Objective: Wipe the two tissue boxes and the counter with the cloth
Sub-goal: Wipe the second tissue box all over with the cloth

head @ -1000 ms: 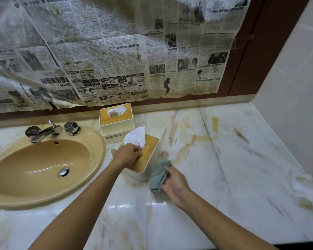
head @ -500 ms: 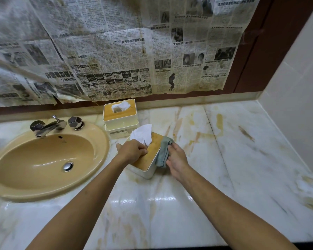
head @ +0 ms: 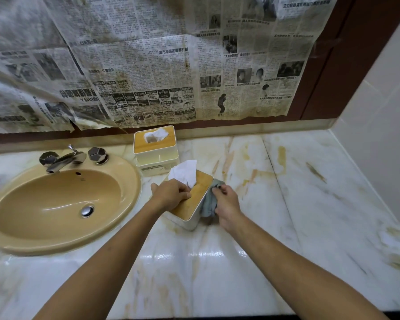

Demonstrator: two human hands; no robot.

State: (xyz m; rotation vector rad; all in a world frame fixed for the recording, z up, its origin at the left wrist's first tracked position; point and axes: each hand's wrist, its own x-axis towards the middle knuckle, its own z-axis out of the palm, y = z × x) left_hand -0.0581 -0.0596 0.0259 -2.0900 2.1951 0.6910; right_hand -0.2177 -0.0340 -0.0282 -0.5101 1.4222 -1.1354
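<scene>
Beside the sink point(head: 56, 204), two tissue boxes are counted on the counter point(head: 298, 215): the rear tissue box point(head: 156, 155) by the wall, and the near tissue box point(head: 194, 200), gripped at its lid by the left hand point(head: 171, 195). One grey cloth point(head: 209, 202), held higher half a second ago, is clutched by the right hand point(head: 228, 203) against the box's right side.

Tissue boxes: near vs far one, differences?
The left hand holds the near box and the right hand presses the cloth against its side; the far box is untouched. The near box sits at an angle; the far box squares with the wall. The near box's tissue stands tall; the far box's sits low. Both: white body, wooden lid.
</scene>
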